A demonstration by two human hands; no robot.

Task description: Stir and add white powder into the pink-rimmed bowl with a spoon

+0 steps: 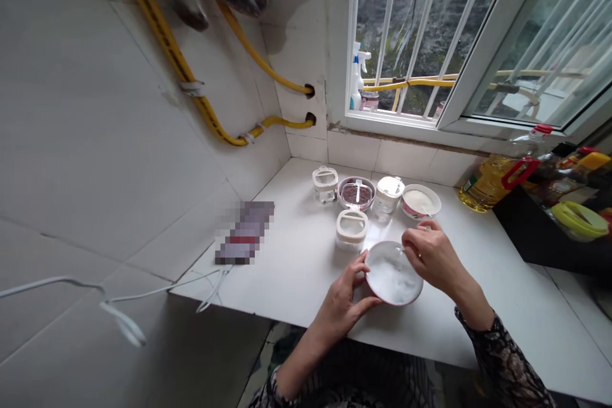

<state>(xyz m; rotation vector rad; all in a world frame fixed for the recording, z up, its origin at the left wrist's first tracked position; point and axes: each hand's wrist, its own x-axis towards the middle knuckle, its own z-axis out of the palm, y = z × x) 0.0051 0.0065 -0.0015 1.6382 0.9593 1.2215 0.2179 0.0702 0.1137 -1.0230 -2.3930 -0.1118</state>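
Note:
A bowl [394, 298] with a white inside and a reddish outer edge stands near the counter's front edge. White, powdery-looking stuff [393, 273] lies in it. My left hand [345, 296] grips the bowl's left side, thumb along the near side and fingers at the rim. Over the right rim, my right hand [434, 256] is closed in a pinch on a small pale spoon [400, 248], most of which the fingers hide. Just behind the bowl is a clear lidded jar [351, 229]. Farther back sits a second bowl [433, 196] of white grains.
Two more clear jars [325, 183] [389, 194] flank a bowl of dark red-brown contents [349, 188] with a white spoon across it. An oil bottle [485, 182] and a black condiment box [526, 223] stand right. A blurred-out object [246, 233] and white cable [210, 293] lie left.

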